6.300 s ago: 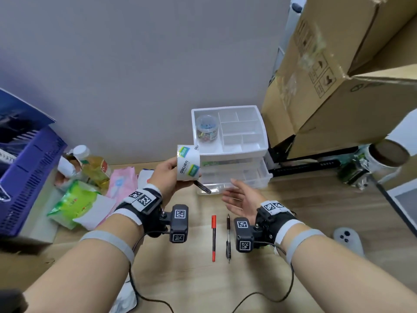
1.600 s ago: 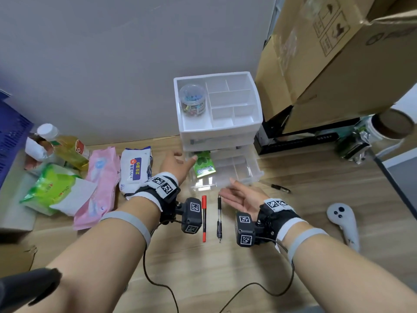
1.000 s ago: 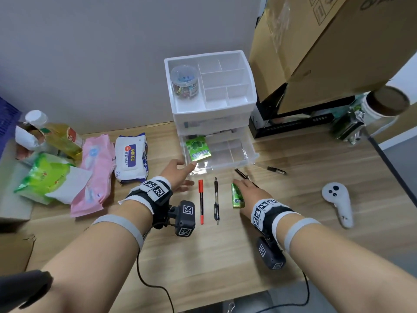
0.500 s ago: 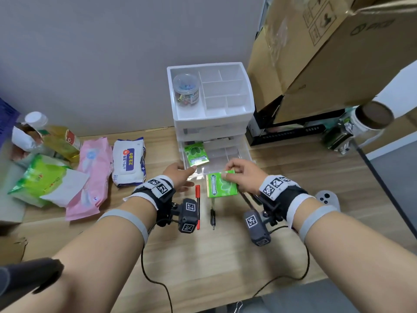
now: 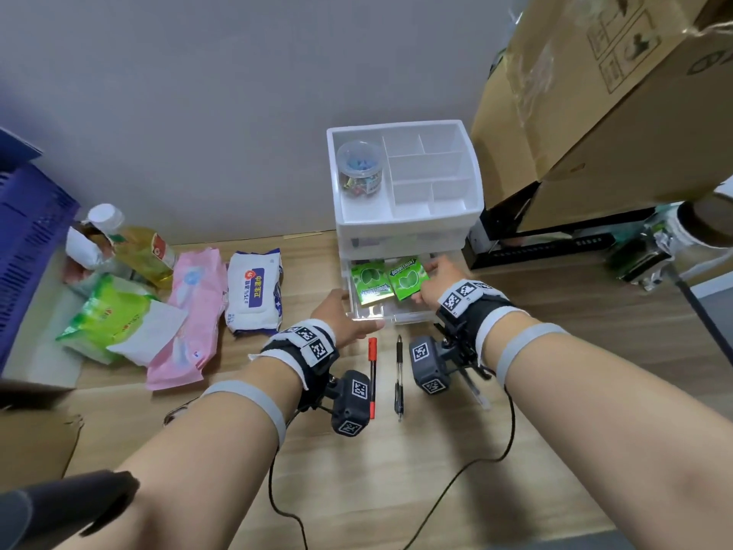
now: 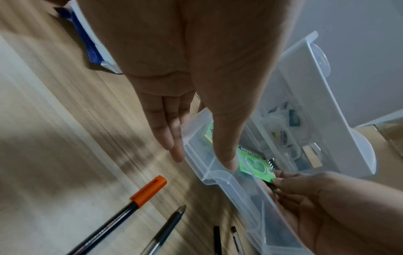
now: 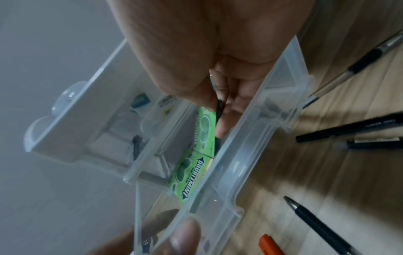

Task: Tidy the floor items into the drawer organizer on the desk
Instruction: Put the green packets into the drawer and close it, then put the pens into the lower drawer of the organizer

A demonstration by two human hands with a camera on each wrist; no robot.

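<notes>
Gum number two, the flat green Doublemint pack (image 5: 408, 278) pinched in my right hand (image 5: 434, 289), is now down in the clear plastic bottom drawer (image 5: 390, 317) beside the first pack (image 5: 369, 287), my left hand (image 5: 343, 317) flat-fingered steadying the front, pens next.

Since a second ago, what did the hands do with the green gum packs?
The right hand picked the second green gum pack up off the floor and carried it into the open bottom drawer, beside the first gum pack; it is still pinching it. The left hand stayed at the drawer's front edge. The red pen and black pen have not moved.
</notes>
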